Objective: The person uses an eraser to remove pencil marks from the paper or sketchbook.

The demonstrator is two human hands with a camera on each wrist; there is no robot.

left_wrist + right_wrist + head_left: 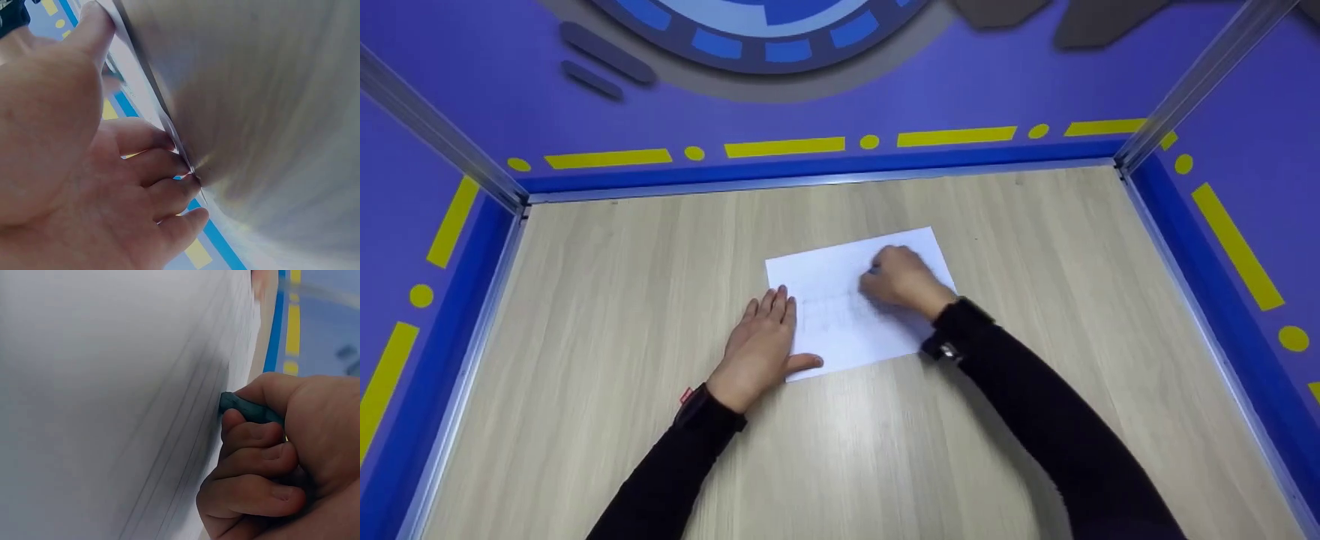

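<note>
A white sheet of paper [847,349] with faint grey lines lies slightly turned on the table. My left hand [761,345] rests flat at its left edge, thumb over the lower left corner; the left wrist view shows the palm side of this hand [112,169] along the paper's edge. Over the right part of the sheet, my right hand [904,281] is curled and blurred. Between thumb and forefinger it pinches a small dark teal lump [247,408] that looks like an eraser, its end against the paper beside several grey lines. The lump's other end is hidden in the hand.
The wooden table [622,300] spreads around the sheet. Blue-purple panels with yellow marks, such as the back panel [810,112], enclose it at the back and both sides. A metal rail [810,180] runs along the table's back edge.
</note>
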